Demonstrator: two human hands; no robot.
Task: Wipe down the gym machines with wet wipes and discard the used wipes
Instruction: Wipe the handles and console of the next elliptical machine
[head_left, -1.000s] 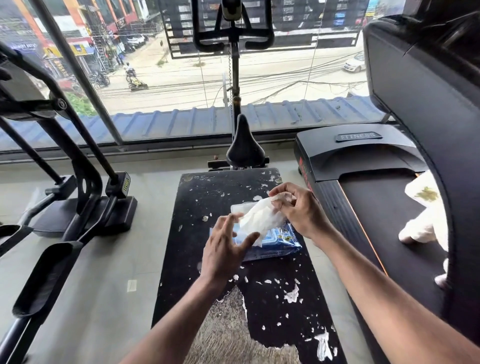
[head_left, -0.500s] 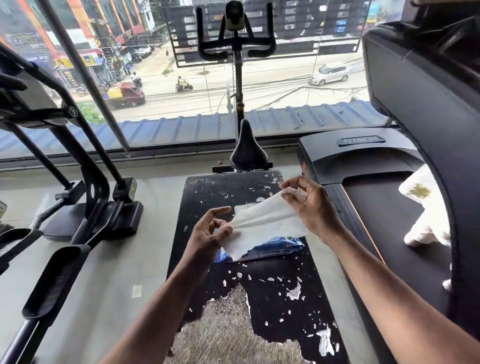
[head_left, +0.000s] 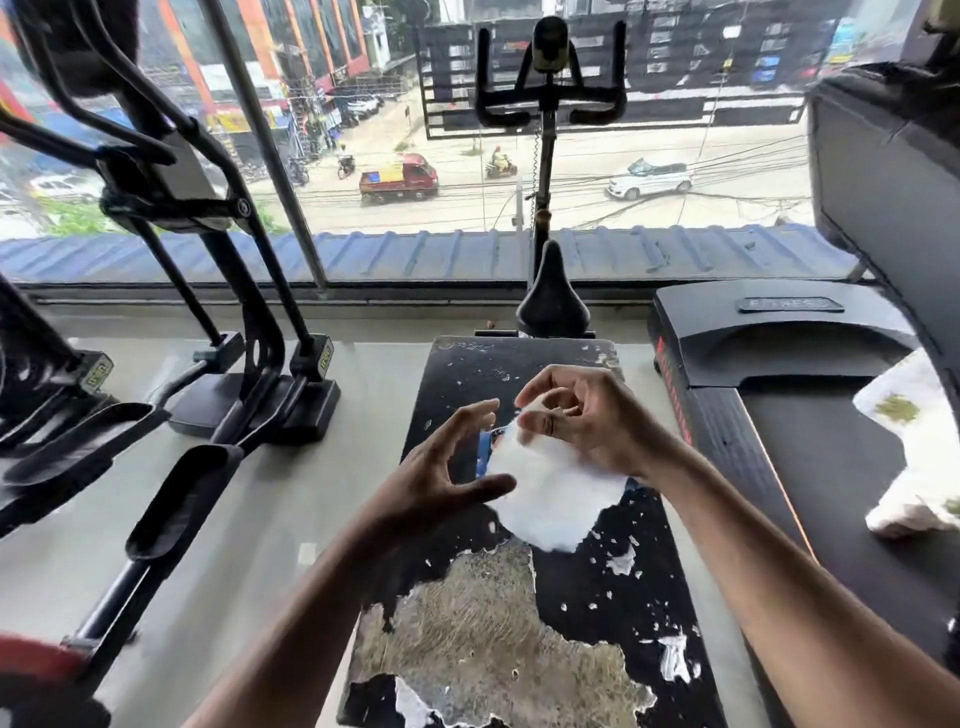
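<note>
Pinching the top edge of a white wet wipe (head_left: 550, 493), the right hand (head_left: 582, 415) lets it hang above the worn black bench (head_left: 519, 649), over a blue wipe pack (head_left: 485, 452), while the left hand (head_left: 441, 478) hovers beside it, fingers spread.

wipe pack (head_left: 487, 453): mostly hidden behind the white wipe (head_left: 550, 499), only a blue sliver visible at frame centre
right hand (head_left: 582, 415): motion-blurred, grip on wipe unclear
treadmill (head_left: 831, 467): cut off at right edge
red object (head_left: 31, 657): blurred, cropped at lower left
treadmill label (head_left: 789, 305): unreadable
</note>
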